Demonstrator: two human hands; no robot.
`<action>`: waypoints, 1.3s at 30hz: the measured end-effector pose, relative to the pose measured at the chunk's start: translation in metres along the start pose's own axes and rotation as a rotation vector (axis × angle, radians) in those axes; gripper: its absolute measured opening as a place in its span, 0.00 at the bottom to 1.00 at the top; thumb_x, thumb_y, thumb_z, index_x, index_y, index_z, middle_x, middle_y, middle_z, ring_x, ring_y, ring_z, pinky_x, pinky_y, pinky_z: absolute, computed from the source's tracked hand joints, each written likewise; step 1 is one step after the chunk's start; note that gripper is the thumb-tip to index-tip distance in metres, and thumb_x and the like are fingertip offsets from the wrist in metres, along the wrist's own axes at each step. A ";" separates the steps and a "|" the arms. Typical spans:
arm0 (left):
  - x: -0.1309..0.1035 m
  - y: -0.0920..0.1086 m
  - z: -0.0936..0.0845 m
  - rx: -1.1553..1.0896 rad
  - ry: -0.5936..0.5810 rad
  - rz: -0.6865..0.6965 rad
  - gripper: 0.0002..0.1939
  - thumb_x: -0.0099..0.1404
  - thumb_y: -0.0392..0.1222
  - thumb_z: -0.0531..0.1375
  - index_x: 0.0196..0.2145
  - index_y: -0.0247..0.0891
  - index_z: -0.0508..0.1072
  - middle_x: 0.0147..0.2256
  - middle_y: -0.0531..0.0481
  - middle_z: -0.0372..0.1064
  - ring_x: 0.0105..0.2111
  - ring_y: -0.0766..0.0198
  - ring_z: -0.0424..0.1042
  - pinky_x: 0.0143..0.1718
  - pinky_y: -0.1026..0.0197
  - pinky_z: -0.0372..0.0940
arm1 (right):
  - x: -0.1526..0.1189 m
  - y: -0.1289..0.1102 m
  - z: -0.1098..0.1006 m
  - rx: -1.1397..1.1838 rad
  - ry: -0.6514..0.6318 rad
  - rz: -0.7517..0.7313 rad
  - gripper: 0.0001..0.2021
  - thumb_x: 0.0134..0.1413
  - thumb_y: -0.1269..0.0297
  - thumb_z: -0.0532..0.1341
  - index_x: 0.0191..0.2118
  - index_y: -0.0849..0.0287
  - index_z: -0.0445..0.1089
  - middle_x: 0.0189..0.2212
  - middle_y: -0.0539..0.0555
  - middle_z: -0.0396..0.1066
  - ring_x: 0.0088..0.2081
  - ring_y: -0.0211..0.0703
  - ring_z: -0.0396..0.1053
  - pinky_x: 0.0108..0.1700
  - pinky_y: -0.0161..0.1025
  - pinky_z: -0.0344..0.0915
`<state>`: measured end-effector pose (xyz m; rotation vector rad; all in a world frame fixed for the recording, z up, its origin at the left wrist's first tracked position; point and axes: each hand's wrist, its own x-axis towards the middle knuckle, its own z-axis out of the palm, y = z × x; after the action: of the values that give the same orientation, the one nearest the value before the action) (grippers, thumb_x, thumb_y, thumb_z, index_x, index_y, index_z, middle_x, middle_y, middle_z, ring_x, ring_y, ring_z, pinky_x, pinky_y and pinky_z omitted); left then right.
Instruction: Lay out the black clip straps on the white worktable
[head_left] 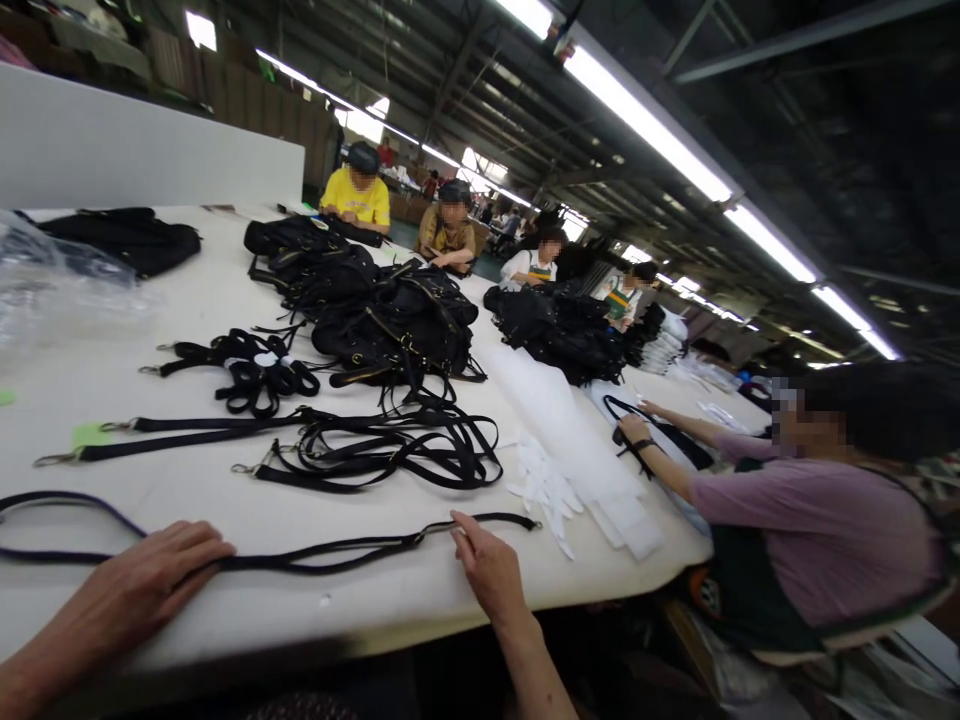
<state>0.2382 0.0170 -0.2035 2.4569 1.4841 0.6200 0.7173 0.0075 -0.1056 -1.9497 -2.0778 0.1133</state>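
Observation:
A long black strap lies stretched along the near edge of the white table. My left hand rests flat on its left part, fingers together over the strap. My right hand pinches the strap near its metal slider, close to the right end. Behind the strap lie a tangle of black straps with metal clips and a coiled bundle of straps.
Piles of black bags fill the table's middle, with another pile further right. White paper pieces lie near the right edge. A person in a purple shirt works at the right; several others sit at the far side. Clear plastic lies at left.

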 end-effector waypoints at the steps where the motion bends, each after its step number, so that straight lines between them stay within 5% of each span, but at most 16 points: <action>1: 0.001 0.000 0.000 0.002 -0.006 0.004 0.15 0.73 0.57 0.48 0.51 0.62 0.69 0.48 0.59 0.67 0.50 0.62 0.68 0.52 0.59 0.67 | 0.004 -0.003 0.000 -0.057 -0.028 0.010 0.18 0.66 0.56 0.52 0.58 0.45 0.68 0.37 0.52 0.81 0.36 0.46 0.79 0.38 0.40 0.72; 6: 0.001 0.010 -0.006 0.009 0.074 0.013 0.14 0.73 0.57 0.49 0.49 0.60 0.70 0.46 0.58 0.68 0.47 0.61 0.69 0.48 0.59 0.68 | 0.022 -0.024 -0.003 -0.233 -0.087 0.035 0.19 0.66 0.50 0.50 0.35 0.51 0.74 0.31 0.54 0.81 0.33 0.47 0.77 0.30 0.37 0.62; 10: 0.000 0.027 -0.008 0.013 0.096 0.044 0.12 0.75 0.51 0.49 0.50 0.56 0.70 0.46 0.56 0.67 0.47 0.62 0.68 0.47 0.60 0.66 | 0.010 -0.021 0.000 -0.094 0.011 0.124 0.17 0.65 0.51 0.52 0.30 0.52 0.71 0.28 0.51 0.79 0.31 0.45 0.75 0.30 0.37 0.62; 15: 0.008 0.065 -0.002 -0.061 0.053 0.110 0.13 0.76 0.39 0.47 0.50 0.50 0.68 0.42 0.52 0.65 0.43 0.60 0.65 0.44 0.56 0.61 | -0.011 0.002 0.019 0.536 0.397 0.310 0.16 0.57 0.49 0.60 0.44 0.54 0.73 0.43 0.55 0.79 0.43 0.48 0.77 0.46 0.41 0.72; 18: 0.018 0.094 0.004 -0.096 0.095 0.153 0.13 0.74 0.34 0.47 0.47 0.44 0.69 0.39 0.49 0.65 0.39 0.57 0.63 0.39 0.53 0.57 | -0.006 -0.007 0.013 0.714 0.649 0.390 0.22 0.59 0.48 0.59 0.53 0.56 0.70 0.51 0.58 0.75 0.54 0.51 0.72 0.59 0.46 0.68; 20: 0.025 0.108 0.009 -0.112 0.115 0.189 0.11 0.71 0.32 0.49 0.42 0.41 0.69 0.36 0.48 0.64 0.36 0.56 0.62 0.36 0.52 0.55 | 0.006 -0.026 0.005 0.670 0.679 0.268 0.20 0.62 0.53 0.57 0.56 0.54 0.69 0.55 0.58 0.73 0.58 0.51 0.69 0.65 0.49 0.62; 22: 0.032 0.112 0.013 -0.095 0.128 0.192 0.07 0.67 0.32 0.54 0.39 0.42 0.68 0.35 0.49 0.65 0.36 0.56 0.62 0.36 0.52 0.56 | 0.022 -0.051 0.003 0.529 0.525 -0.074 0.18 0.63 0.60 0.55 0.57 0.52 0.68 0.56 0.55 0.73 0.59 0.49 0.69 0.66 0.48 0.63; 25: 0.037 0.109 0.017 -0.052 0.152 0.170 0.07 0.64 0.32 0.57 0.38 0.43 0.68 0.36 0.50 0.65 0.36 0.57 0.63 0.35 0.52 0.56 | 0.041 -0.089 0.021 0.274 0.188 -0.675 0.27 0.60 0.75 0.49 0.61 0.48 0.64 0.52 0.51 0.76 0.52 0.44 0.74 0.54 0.41 0.74; 27: 0.037 0.107 0.019 -0.032 0.169 0.163 0.06 0.64 0.33 0.58 0.38 0.43 0.68 0.35 0.50 0.65 0.35 0.57 0.63 0.34 0.51 0.56 | 0.046 -0.106 0.041 0.169 0.078 -0.867 0.34 0.54 0.81 0.47 0.63 0.47 0.62 0.48 0.50 0.78 0.46 0.42 0.77 0.45 0.38 0.78; 32: 0.036 0.108 0.019 -0.037 0.201 0.179 0.03 0.67 0.36 0.56 0.39 0.42 0.69 0.36 0.49 0.67 0.36 0.57 0.64 0.35 0.50 0.58 | 0.041 -0.113 0.069 0.120 0.112 -0.910 0.31 0.53 0.82 0.48 0.59 0.52 0.66 0.46 0.53 0.79 0.46 0.44 0.78 0.46 0.41 0.79; 36: 0.036 0.104 0.016 -0.077 0.218 0.223 0.08 0.65 0.36 0.58 0.43 0.43 0.69 0.59 0.50 0.60 0.58 0.54 0.60 0.56 0.47 0.59 | 0.034 -0.116 0.064 0.158 0.092 -0.975 0.21 0.58 0.75 0.53 0.54 0.53 0.70 0.44 0.55 0.80 0.44 0.46 0.78 0.43 0.41 0.80; 39: 0.038 0.100 0.015 -0.088 0.198 0.273 0.09 0.64 0.37 0.59 0.42 0.44 0.67 0.62 0.54 0.57 0.64 0.56 0.52 0.64 0.47 0.50 | 0.035 -0.118 0.060 0.182 0.080 -1.015 0.20 0.57 0.76 0.53 0.49 0.52 0.73 0.44 0.54 0.80 0.45 0.44 0.78 0.45 0.40 0.80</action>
<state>0.3399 0.0041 -0.1693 2.6124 1.1603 0.9834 0.5863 0.0407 -0.1282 -0.6249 -2.6016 0.0026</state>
